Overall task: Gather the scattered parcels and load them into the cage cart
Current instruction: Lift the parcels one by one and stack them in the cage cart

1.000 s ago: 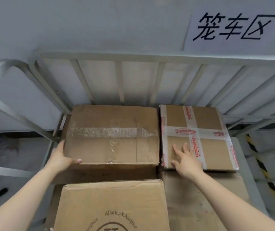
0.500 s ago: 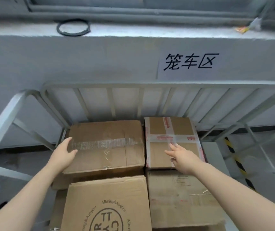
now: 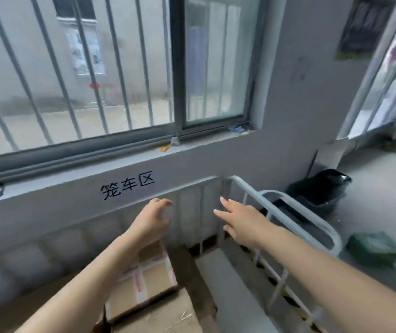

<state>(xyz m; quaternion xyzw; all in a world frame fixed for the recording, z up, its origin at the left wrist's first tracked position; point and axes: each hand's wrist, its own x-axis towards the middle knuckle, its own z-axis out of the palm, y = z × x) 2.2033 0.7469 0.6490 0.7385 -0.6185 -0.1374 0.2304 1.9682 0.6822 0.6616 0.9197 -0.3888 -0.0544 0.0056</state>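
Both hands, left hand (image 3: 153, 219) and right hand (image 3: 242, 221), hang empty above the taped box (image 3: 144, 277), which looks stiff and light — grip opposite edges.

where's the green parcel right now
In the head view the green parcel lies on the floor at the far right, outside the cage cart's side rail and just below the black bag.

Black handwritten characters 笼车区 (image 3: 128, 185) stood on the grey wall under the window sill (print on the box tape too blurred).
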